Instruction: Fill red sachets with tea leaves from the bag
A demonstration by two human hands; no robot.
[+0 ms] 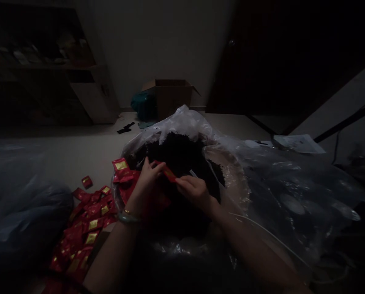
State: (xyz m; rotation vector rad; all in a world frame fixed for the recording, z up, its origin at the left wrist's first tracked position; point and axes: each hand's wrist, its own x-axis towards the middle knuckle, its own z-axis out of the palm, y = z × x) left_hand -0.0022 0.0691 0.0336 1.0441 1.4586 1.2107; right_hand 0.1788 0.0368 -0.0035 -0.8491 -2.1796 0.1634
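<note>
Between my two hands is a small red packet [169,174], held over a wide container lined with clear plastic. My left hand [150,173], with bangles at its wrist, pinches the packet's left end. The fingers of my right hand [194,188] are closed on its right end. Below them lies a heap of dark, shredded-looking material [182,151]; the dim light hides its kind. More red packets with gold labels [121,165] rest at the container's left rim, beside my left forearm. A thin pale strip [193,173] shows just behind my right hand.
Many red packets [92,224] are piled on the left, one lying apart on the floor. An open cardboard box [174,98] and a teal bag [143,105] stand by the wall. Clear plastic bags [292,192] spread at right; a bulky plastic-covered bundle [26,212] sits left.
</note>
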